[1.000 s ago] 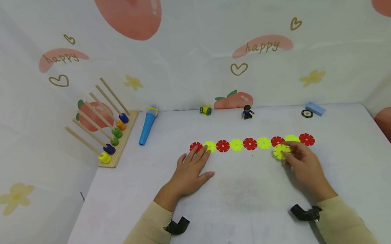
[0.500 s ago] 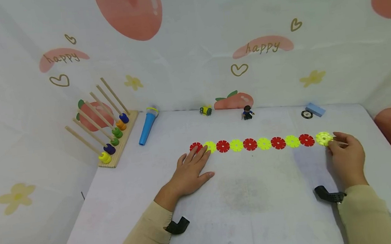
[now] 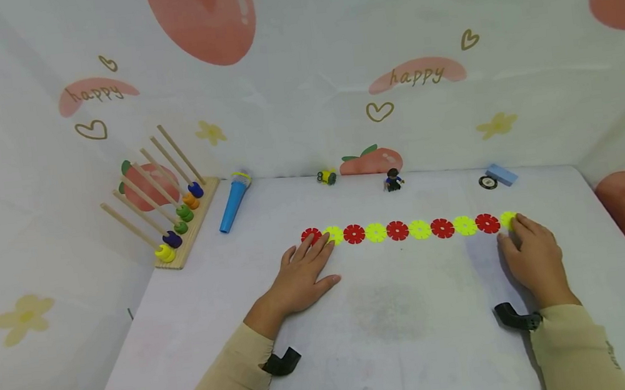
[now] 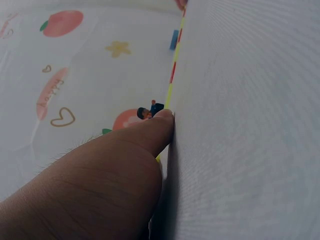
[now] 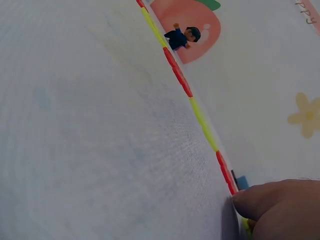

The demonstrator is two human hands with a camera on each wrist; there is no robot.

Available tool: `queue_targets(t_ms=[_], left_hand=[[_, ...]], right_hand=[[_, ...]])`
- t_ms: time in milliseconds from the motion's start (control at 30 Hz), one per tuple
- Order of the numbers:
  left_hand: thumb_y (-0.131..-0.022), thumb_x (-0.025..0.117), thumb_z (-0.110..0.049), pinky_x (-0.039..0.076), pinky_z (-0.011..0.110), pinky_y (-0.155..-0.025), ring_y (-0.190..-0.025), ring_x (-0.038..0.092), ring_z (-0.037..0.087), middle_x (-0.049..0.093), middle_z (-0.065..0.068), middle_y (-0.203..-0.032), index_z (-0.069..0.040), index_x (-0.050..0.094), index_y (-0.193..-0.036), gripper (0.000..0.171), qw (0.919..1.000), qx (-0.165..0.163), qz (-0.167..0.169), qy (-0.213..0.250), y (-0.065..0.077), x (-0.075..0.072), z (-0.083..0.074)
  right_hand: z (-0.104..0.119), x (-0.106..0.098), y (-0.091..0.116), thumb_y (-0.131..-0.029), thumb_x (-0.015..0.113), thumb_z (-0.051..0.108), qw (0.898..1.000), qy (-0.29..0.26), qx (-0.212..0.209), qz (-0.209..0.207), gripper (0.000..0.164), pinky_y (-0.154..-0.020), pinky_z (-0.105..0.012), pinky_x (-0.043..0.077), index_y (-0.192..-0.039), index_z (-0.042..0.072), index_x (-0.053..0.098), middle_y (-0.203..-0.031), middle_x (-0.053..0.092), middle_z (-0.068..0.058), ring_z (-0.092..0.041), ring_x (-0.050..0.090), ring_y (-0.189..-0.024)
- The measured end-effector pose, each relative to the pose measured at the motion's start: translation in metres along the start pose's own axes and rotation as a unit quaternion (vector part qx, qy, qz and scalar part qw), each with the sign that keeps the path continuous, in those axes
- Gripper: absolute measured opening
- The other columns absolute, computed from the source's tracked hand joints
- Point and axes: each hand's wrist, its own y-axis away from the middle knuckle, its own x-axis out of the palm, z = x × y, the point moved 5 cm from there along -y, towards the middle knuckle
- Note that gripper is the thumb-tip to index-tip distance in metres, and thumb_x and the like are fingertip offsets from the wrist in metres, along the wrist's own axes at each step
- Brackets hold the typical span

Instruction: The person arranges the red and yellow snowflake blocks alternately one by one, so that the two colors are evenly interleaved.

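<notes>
A straight row of flat notched plastic discs, alternately red point(image 3: 397, 231) and yellow point(image 3: 420, 229), lies across the table. My left hand point(image 3: 300, 278) rests spread at the left end, its fingertips on the first red disc point(image 3: 309, 233) and the yellow disc point(image 3: 336, 235) beside it. At the other end my right hand point(image 3: 539, 261) has its fingers over the last yellow disc point(image 3: 508, 220), partly covering it. The right thumb lies just below the last red disc point(image 3: 487, 223). Both wrist views see the row edge-on, with the left thumb point(image 4: 145, 132) and right thumb point(image 5: 255, 200) close to it.
Behind the row stand a toy figure point(image 3: 393, 180), a small yellow-green toy point(image 3: 326, 177), a blue block point(image 3: 501, 175) and a black-and-white wheel point(image 3: 488, 182). A blue toy microphone point(image 3: 232, 206) and a wooden peg rack with beads point(image 3: 194, 231) are at left.
My right hand carried the pinched yellow disc rightward to the row's end. The disc now lies closer to the last red one, with fingers over it. The left hand stays put.
</notes>
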Motion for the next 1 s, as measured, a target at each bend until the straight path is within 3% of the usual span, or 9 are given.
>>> queue_targets(t_ms=[333, 733, 1000], left_hand=[[-0.091, 0.047, -0.061, 0.009, 0.058, -0.107, -0.144, 0.001, 0.025, 0.013, -0.002, -0.159, -0.022, 0.019, -0.154, 0.079, 1.0, -0.003, 0.0, 0.0, -0.0004, 0.0005, -0.0002], [-0.091, 0.048, -0.06, 0.01, 0.059, -0.106, -0.144, 0.004, 0.027, 0.015, -0.001, -0.159, -0.021, 0.021, -0.154, 0.079, 1.0, -0.002, 0.001, 0.007, -0.001, -0.0028, -0.0008], [-0.09, 0.052, -0.058, 0.011, 0.059, -0.106, -0.144, 0.007, 0.027, 0.017, -0.001, -0.158, -0.019, 0.025, -0.153, 0.079, 0.9996, 0.002, -0.004, 0.03, -0.0004, -0.0012, -0.0005]], right_hand=[[0.0034, -0.0013, 0.0023, -0.099, 0.046, 0.037, 0.999, 0.004, -0.009, 0.032, 0.069, -0.101, -0.068, 0.013, -0.144, -0.011, 0.023, -0.153, 0.016, -0.027, -0.044, 0.005, -0.14], [0.0023, 0.0011, 0.0008, -0.099, 0.047, 0.04, 0.999, 0.001, -0.016, 0.03, 0.071, -0.098, -0.069, 0.016, -0.145, -0.009, 0.022, -0.153, 0.016, -0.026, -0.043, 0.006, -0.14], [0.0032, 0.0003, 0.003, -0.098, 0.05, 0.037, 0.999, -0.016, -0.021, 0.018, 0.07, -0.099, -0.071, 0.011, -0.148, -0.005, 0.022, -0.154, 0.015, -0.025, -0.045, 0.006, -0.14]])
